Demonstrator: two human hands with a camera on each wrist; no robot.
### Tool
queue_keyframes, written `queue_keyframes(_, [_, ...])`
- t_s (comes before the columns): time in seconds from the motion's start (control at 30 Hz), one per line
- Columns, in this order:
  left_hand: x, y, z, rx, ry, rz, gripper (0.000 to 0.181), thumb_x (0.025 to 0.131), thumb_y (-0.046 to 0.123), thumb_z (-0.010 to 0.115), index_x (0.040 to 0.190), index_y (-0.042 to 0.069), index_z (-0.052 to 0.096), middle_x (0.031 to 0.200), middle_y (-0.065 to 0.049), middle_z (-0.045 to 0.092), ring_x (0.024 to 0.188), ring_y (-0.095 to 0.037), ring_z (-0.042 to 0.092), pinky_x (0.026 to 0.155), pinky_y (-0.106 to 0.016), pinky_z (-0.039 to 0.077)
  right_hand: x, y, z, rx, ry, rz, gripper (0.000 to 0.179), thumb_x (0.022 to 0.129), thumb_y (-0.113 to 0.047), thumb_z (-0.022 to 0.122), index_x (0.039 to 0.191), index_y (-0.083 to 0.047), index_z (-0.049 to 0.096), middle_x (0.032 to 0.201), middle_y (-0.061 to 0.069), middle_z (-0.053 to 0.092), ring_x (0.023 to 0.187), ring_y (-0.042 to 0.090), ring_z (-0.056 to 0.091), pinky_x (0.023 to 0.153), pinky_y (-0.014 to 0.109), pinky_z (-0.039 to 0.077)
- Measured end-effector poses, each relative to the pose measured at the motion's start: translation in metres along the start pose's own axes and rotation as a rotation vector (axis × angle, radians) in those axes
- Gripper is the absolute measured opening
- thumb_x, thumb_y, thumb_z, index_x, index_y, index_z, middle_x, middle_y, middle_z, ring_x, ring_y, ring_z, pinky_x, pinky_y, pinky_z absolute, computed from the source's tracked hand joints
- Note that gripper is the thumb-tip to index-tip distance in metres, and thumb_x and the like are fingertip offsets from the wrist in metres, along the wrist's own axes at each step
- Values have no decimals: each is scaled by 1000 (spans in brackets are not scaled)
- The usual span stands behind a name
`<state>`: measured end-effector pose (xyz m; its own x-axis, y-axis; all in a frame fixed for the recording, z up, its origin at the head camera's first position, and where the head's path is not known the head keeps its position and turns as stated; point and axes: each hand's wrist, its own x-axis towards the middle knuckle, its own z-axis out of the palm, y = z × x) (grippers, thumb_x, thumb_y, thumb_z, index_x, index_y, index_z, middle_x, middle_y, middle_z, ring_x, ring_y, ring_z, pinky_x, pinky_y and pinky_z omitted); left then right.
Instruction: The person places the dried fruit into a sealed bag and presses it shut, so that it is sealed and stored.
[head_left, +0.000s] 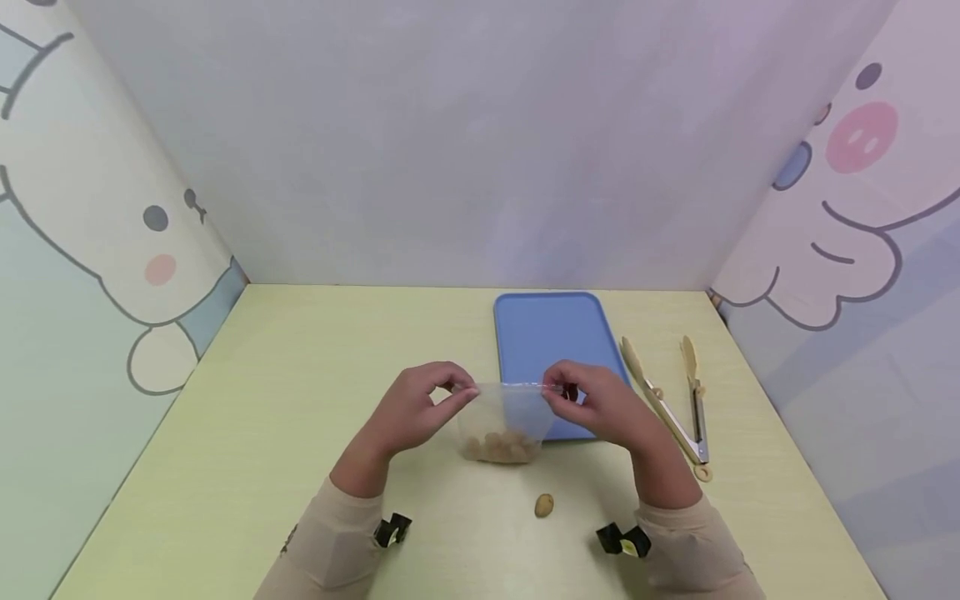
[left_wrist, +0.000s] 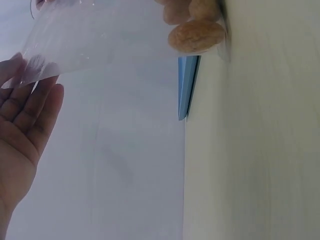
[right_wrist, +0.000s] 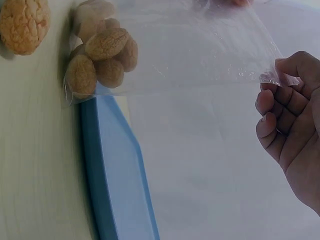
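A clear plastic bag (head_left: 489, 412) stands upright with several brown, wrinkled walnuts (right_wrist: 106, 44) in its bottom. At the bag's top left corner, my left hand (head_left: 416, 410) pinches the edge between thumb and fingers. The opposite top corner is pinched by my right hand (head_left: 600, 406). Between the two hands the top edge is stretched fairly straight; whether the bag's mouth is sealed I cannot tell. One loose walnut (head_left: 543, 505) lies on the table in front of the bag, touched by neither hand.
Behind the bag and right hand lies a blue tray (head_left: 551, 329). Metal tongs (head_left: 671, 422) with tan tips rest spread on the table (head_left: 337, 350) to the right of it. A plain wall (head_left: 465, 150) closes the back, with cartoon-printed walls at both sides.
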<state>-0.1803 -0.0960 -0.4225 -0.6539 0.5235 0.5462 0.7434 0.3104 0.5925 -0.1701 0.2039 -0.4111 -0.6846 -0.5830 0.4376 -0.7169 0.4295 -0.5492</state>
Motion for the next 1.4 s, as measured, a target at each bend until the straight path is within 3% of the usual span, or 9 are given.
queue_keyframes(0.23, [-2, -7, -6, -82, 16, -64, 3, 92, 18, 70, 93, 15, 71, 88, 10, 70, 81, -5, 64, 74, -32, 53, -2, 7, -7, 44, -30, 58, 6, 95, -8, 62, 96, -13, 60, 81, -10, 55, 72, 4, 51, 59, 25, 45])
queue_keyframes(0.43, [-3, -8, -8, -110, -1, -120, 5, 92, 16, 70, 95, 18, 73, 88, 8, 71, 79, -9, 66, 71, -27, 52, -5, 8, -11, 39, -37, 82, 6, 97, -12, 61, 99, -18, 61, 82, -13, 59, 72, 4, 54, 59, 24, 44])
queue_keyframes(0.63, [-3, 1, -20, -149, -87, -156, 10, 93, 15, 67, 99, 19, 74, 89, 7, 74, 79, -6, 68, 69, -25, 51, -6, 1, -16, 87, -57, 86, 5, 97, -10, 61, 101, -14, 62, 86, -8, 68, 76, 12, 64, 63, 25, 48])
queue_keyframes(0.83, [-4, 15, -37, -314, -206, -100, 13, 96, 8, 62, 102, 11, 73, 90, -2, 75, 81, -13, 71, 74, -30, 56, -4, -11, -25, 257, -159, 62, 14, 97, -1, 57, 101, -14, 60, 89, -1, 71, 80, 13, 68, 68, 29, 54])
queue_keyframes(0.93, [-4, 13, -44, -378, -228, -145, 13, 97, 8, 60, 104, 7, 71, 91, -7, 74, 81, -17, 72, 76, -32, 57, 4, -8, -24, 331, -232, 100, 9, 99, -6, 55, 101, -14, 59, 90, 0, 72, 82, 16, 70, 70, 32, 56])
queue_keyframes(1.03, [-6, 1, -49, -392, -244, -270, 14, 99, 12, 59, 105, 6, 69, 94, -12, 73, 80, -19, 73, 77, -33, 57, 17, 0, -14, 371, -311, 181, 6, 102, -18, 54, 100, -14, 59, 90, 0, 72, 83, 19, 71, 71, 35, 57])
queue_keyframes(1.2, [-6, -32, -54, -328, -260, -471, 18, 99, 21, 59, 106, 8, 68, 97, -14, 71, 82, -22, 73, 76, -31, 57, 45, 22, 7, 368, -396, 294, 13, 102, -23, 53, 100, -12, 59, 90, 6, 72, 84, 28, 71, 72, 43, 57])
queue_keyframes(1.3, [4, -55, -57, -229, -267, -523, 20, 99, 24, 59, 107, 8, 69, 98, -13, 71, 83, -22, 72, 76, -31, 57, 66, 40, 13, 300, -403, 353, 13, 102, -23, 53, 100, -12, 60, 91, 9, 71, 82, 27, 71, 71, 45, 55])
queue_keyframes(1.4, [16, -79, -58, -70, -307, -542, 19, 99, 25, 60, 107, 12, 70, 99, -9, 72, 82, -18, 71, 75, -32, 56, 87, 60, 20, 185, -422, 391, 15, 102, -24, 54, 101, -12, 62, 90, 8, 70, 76, 21, 70, 69, 42, 53])
